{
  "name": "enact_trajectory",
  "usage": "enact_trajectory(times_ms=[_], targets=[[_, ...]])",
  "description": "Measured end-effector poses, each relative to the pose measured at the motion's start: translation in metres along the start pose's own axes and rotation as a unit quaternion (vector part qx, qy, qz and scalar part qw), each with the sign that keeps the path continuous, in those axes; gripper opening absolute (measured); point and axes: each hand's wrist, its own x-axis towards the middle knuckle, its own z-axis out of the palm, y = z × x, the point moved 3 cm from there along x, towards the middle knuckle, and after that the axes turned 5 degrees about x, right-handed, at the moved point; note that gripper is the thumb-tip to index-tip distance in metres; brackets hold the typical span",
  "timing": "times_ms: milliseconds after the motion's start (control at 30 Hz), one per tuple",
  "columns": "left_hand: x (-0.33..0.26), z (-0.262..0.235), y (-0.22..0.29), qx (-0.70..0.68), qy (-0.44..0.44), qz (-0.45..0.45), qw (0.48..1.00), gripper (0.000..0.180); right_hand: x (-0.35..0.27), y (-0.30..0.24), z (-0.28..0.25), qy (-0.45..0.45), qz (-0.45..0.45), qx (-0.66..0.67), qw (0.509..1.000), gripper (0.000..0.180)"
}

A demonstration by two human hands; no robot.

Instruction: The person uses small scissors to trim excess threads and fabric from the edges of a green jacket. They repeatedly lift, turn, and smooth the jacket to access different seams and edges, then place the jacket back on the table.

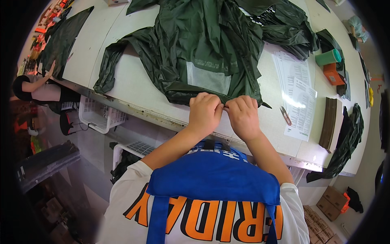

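Observation:
A dark green rain jacket [195,44] with a pale mesh panel lies spread on the white worktable [134,87]. Its near hem hangs at the table's front edge. My left hand [205,112] and my right hand [243,116] sit side by side, knuckles up, both pinching that hem between thumb and fingers. The two hands almost touch at the thumbs. What lies under the fingers is hidden.
Small snips [285,115] and printed paper sheets [298,95] lie right of my hands. A green roll [328,57], an orange box [334,73] and more dark fabric [347,140] sit at the right. White baskets [101,116] stand under the table. Another person [38,87] works at the left.

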Motion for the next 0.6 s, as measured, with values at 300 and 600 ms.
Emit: enact_trajectory(times_ms=[300,600], targets=[[-0.002,-0.006,-0.003,-0.014,0.000,-0.038,0.999,0.011,-0.003,-0.001,-0.001,0.004,0.013,0.051,0.999,0.014],[-0.001,-0.007,0.004,-0.090,-0.029,-0.011,0.995,0.010,-0.001,0.006,-0.003,0.056,0.022,0.075,0.995,0.018]])
